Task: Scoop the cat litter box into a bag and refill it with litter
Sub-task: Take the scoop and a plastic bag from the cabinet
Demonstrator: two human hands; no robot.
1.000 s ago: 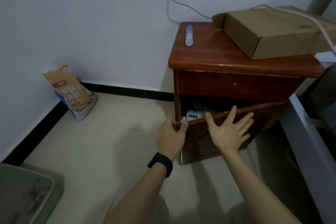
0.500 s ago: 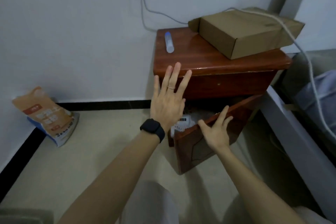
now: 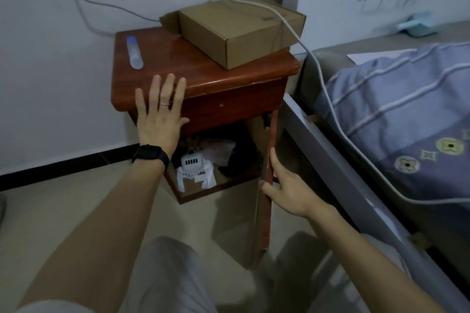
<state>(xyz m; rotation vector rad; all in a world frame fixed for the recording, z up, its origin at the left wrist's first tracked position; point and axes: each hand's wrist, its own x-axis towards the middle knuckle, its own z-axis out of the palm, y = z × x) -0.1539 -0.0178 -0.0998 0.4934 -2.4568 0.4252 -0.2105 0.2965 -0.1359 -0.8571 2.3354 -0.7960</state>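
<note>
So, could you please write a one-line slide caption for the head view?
Left hand flat against the nightstand while the right hand holds its door wide open.

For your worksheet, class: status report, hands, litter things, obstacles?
Left hand flat against nightstand front. Right hand holds open cabinet door. Litter box, bag not in view. Clutter inside.

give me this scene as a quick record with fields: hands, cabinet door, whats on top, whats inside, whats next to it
left hand: flat, fingers spread, on the front top edge of the nightstand; black watch on the wrist
right hand: holds the free edge of the cabinet door
door state: open, nearly edge-on to the camera
on top: cardboard box, tube lying flat, white cable draped over the box
inside: white slotted device, papers; rest too dark to tell
right of nightstand: bed with blue striped bedding
</note>
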